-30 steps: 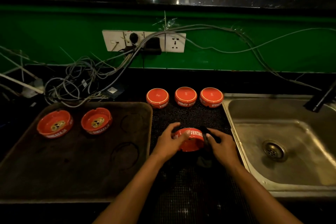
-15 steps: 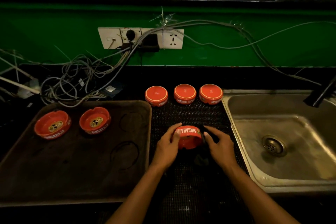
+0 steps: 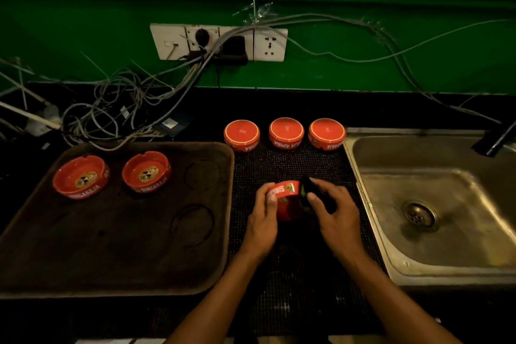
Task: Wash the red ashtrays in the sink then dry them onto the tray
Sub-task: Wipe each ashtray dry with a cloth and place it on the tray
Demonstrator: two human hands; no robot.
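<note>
- Left hand (image 3: 262, 220) gripping red ashtray (image 3: 286, 201), tilted, above black mat (image 3: 290, 167) on counter.
- Right hand (image 3: 335, 213) curled round dark cloth (image 3: 307, 193), pressed to ashtray's right side.
- Two upright ashtrays (image 3: 81, 176) on tray (image 3: 111, 246); three upside-down ashtrays (image 3: 286, 132) beside sink (image 3: 435, 204).

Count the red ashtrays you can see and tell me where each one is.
6. Two ashtrays sit upright on the tray; three lie upside down behind the mat; one is held between both hands. None looks hidden.
</note>
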